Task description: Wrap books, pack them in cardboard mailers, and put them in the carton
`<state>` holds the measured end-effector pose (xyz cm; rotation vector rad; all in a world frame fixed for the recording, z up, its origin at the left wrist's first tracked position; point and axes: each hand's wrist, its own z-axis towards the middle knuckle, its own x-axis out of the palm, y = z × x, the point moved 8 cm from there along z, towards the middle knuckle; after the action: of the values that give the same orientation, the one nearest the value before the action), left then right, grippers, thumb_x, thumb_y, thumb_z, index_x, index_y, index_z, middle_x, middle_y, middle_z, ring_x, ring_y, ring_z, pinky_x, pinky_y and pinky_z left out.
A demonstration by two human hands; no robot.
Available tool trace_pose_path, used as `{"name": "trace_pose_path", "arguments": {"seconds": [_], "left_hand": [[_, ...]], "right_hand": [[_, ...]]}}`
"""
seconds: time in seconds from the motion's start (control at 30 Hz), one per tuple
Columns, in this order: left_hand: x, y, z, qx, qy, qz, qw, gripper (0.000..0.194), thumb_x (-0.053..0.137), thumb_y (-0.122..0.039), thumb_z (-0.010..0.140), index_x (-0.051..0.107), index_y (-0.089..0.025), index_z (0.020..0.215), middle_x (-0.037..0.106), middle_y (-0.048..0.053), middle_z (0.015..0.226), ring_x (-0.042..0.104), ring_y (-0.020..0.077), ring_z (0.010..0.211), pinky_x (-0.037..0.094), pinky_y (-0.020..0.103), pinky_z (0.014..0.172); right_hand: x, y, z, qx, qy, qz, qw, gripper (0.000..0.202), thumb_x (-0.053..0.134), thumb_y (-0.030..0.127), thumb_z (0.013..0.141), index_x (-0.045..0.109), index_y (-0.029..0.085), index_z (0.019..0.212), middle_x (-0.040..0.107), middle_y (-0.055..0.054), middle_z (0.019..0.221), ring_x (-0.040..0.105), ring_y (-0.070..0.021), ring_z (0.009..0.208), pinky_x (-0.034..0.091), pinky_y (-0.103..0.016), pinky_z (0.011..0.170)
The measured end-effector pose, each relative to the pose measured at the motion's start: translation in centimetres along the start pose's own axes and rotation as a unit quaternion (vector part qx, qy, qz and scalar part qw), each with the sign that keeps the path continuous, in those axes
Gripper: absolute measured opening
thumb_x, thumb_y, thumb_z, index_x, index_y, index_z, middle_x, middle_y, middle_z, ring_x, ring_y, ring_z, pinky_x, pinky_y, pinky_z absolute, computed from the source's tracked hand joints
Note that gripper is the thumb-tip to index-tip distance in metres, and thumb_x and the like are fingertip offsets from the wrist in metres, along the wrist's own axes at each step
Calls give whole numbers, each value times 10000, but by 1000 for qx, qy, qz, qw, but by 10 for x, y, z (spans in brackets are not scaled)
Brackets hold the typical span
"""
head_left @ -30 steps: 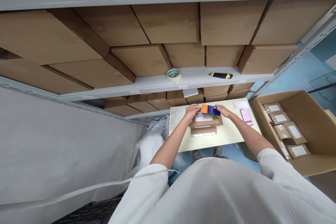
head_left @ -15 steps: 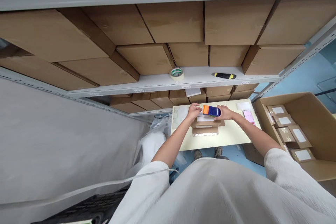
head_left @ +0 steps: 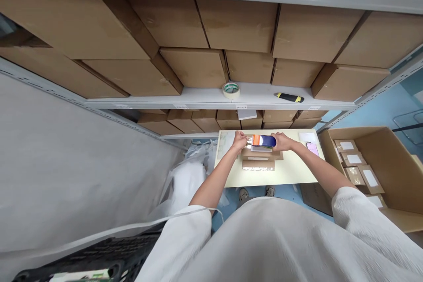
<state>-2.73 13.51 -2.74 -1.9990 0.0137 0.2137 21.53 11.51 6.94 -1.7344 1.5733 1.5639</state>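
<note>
My right hand (head_left: 281,142) is wrapped round the back of a tape dispenser (head_left: 266,140), dark blue with an orange front part. My left hand (head_left: 240,140) is closed in a pinch right at the dispenser's front, at a strip of clear tape (head_left: 248,141) that shows only faintly. Under the dispenser sits a cardboard box (head_left: 277,156) with a white label on top. Close to its near side lies another cardboard piece (head_left: 258,165) with a shiny taped edge. Both stand on a pale yellow table (head_left: 291,172).
A large open carton (head_left: 393,158) on the right holds several small labelled boxes. Ahead, a shelf (head_left: 205,97) bears cardboard boxes, a tape roll (head_left: 231,90) and a utility knife (head_left: 290,97). A phone (head_left: 312,149) lies on the table's right. White plastic wrap (head_left: 190,180) hangs on the left.
The dispenser has turned a little and now lies more level over the box. My left hand has shifted slightly left, away from the dispenser's front. The camera view has also moved slightly.
</note>
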Motion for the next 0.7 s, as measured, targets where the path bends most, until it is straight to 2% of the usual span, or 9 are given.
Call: {"name": "trace_pose_path", "arguments": {"seconds": [0.1,0.2,0.3,0.4,0.57,0.7], "left_hand": [[-35,10,10,0,-42,-7,999,433,746,-105,740,436,-267,994,570,-42,846,620,150,794,507,280,791],[-75,28,19,-22,-86,-17,996,448,753,-87,704,442,-264,974,565,-53,828,615,150,771,500,280,792],[-99,49,22,-46,-108,-25,993,454,749,-42,676,451,-260,940,574,-54,795,616,153,754,507,286,792],[-100,65,24,-49,-95,-33,994,429,730,-43,682,466,-261,939,596,-44,779,657,173,791,528,302,818],[-85,87,30,-45,-76,-57,994,439,718,-61,688,464,-262,986,638,-36,793,695,187,842,545,321,852],[-72,103,37,-45,-61,-36,996,430,697,-68,723,479,-253,1043,656,-37,822,705,180,856,540,316,885]], "right_hand": [[-3,-4,2,5,8,-23,1000,391,782,369,724,598,232,1040,728,-84,973,658,-286,897,455,-336,807],[-7,-10,2,13,10,-54,998,391,773,411,756,590,231,1051,732,-84,971,662,-285,894,451,-332,800],[-7,-13,4,25,13,-82,996,377,764,441,785,596,233,1052,738,-88,975,674,-294,921,451,-335,818],[-2,-12,8,38,31,-104,993,368,775,432,784,604,237,1045,742,-83,964,681,-300,935,454,-340,844],[0,-10,14,46,34,-121,991,374,770,447,814,608,238,1078,744,-87,1012,675,-306,1008,455,-345,903],[-2,-7,13,64,44,-137,988,384,782,449,817,606,239,1086,746,-86,998,670,-309,1000,457,-346,898]]}}
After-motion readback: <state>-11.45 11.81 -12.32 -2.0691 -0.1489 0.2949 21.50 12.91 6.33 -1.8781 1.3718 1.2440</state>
